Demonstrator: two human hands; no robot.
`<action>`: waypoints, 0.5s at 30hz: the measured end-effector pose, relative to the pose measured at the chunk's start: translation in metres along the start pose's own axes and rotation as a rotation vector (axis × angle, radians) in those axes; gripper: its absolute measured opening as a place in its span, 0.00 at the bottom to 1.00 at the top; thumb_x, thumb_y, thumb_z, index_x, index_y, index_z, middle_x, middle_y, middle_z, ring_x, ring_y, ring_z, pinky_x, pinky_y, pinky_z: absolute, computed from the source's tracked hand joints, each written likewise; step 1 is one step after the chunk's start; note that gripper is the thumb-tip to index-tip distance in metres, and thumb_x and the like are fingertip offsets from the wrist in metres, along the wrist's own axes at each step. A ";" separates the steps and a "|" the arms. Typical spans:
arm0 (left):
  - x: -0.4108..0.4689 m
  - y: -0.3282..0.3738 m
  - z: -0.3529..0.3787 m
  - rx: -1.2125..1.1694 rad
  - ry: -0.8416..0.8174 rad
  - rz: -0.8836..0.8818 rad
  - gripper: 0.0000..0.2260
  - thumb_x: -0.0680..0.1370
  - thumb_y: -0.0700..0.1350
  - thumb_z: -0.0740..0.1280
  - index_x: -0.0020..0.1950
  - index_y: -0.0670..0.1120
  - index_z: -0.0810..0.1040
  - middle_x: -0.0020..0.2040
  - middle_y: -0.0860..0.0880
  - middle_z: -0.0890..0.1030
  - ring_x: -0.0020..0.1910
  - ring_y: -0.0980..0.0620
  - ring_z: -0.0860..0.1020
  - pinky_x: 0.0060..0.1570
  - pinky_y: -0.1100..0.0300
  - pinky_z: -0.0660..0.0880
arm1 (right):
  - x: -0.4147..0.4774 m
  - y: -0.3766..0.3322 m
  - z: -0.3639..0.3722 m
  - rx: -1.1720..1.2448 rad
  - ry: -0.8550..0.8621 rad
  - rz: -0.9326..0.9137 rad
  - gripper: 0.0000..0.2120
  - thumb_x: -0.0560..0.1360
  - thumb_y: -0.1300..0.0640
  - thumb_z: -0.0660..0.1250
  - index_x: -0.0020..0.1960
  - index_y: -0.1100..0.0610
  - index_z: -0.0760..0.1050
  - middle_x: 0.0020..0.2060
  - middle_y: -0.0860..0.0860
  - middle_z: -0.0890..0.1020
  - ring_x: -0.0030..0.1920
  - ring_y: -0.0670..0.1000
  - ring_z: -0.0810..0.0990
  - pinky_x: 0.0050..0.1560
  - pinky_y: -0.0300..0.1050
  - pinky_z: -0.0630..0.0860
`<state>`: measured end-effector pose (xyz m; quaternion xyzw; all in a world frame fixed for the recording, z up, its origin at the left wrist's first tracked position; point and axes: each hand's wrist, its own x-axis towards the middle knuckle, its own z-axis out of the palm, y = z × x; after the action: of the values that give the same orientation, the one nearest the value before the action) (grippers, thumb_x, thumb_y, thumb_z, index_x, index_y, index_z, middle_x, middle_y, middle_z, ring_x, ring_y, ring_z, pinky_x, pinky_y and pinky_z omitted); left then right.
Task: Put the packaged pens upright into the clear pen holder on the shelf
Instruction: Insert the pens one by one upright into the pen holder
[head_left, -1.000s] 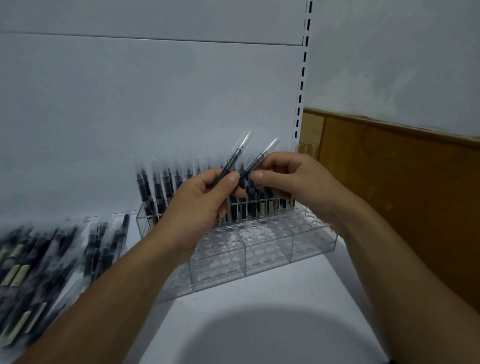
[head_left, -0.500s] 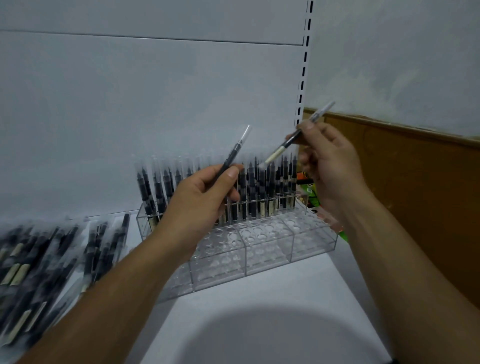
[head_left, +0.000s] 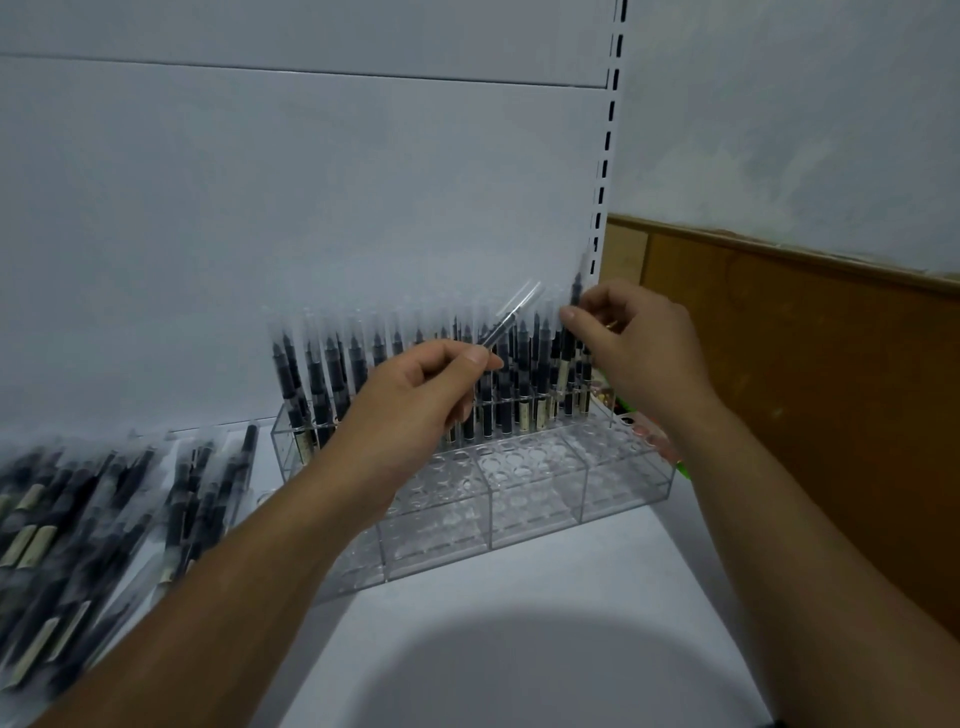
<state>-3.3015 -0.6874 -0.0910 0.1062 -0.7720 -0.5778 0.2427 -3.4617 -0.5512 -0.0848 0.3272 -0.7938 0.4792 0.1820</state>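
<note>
A clear acrylic pen holder (head_left: 535, 499) with rows of round holes stands on the white shelf against the back panel. Several packaged black pens (head_left: 332, 379) stand upright in its back rows. My left hand (head_left: 415, 400) grips one packaged pen (head_left: 511, 314), tilted up to the right, in front of the holder. My right hand (head_left: 634, 348) pinches another packaged pen (head_left: 575, 296), held nearly upright over the holder's back right corner among the standing pens. Its lower end is hidden among them.
A blurred pile of loose packaged pens (head_left: 104, 519) lies on the shelf (head_left: 519, 649) at the left. A slotted white upright (head_left: 608, 156) marks the shelf's right side. Beyond it is a brown wooden panel (head_left: 805, 389). Small colourful items (head_left: 628, 415) sit behind the holder's right end.
My right hand has carried its pen from high on the right down to the holder's back right corner and turned it upright. My left hand has stayed almost still.
</note>
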 end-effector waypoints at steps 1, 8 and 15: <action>0.000 0.000 0.000 -0.003 0.000 0.000 0.10 0.80 0.53 0.61 0.51 0.54 0.82 0.28 0.57 0.72 0.29 0.59 0.67 0.34 0.64 0.66 | -0.001 0.001 0.000 -0.027 -0.045 0.015 0.09 0.77 0.48 0.68 0.49 0.53 0.80 0.40 0.44 0.80 0.42 0.48 0.79 0.47 0.55 0.80; 0.000 0.000 0.001 -0.022 -0.005 0.001 0.09 0.80 0.52 0.62 0.49 0.54 0.83 0.29 0.56 0.73 0.29 0.59 0.68 0.32 0.67 0.66 | 0.000 0.005 0.001 -0.155 -0.188 0.075 0.09 0.75 0.45 0.69 0.47 0.51 0.80 0.42 0.48 0.82 0.44 0.50 0.81 0.49 0.54 0.80; 0.000 -0.001 0.000 -0.017 -0.009 0.008 0.09 0.80 0.52 0.62 0.50 0.54 0.83 0.29 0.56 0.73 0.29 0.59 0.67 0.30 0.67 0.65 | -0.001 0.006 0.001 -0.211 -0.266 0.096 0.08 0.75 0.48 0.71 0.41 0.52 0.78 0.36 0.49 0.82 0.41 0.51 0.82 0.46 0.54 0.81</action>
<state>-3.3018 -0.6877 -0.0920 0.0985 -0.7685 -0.5839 0.2424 -3.4650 -0.5494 -0.0895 0.3284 -0.8715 0.3539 0.0856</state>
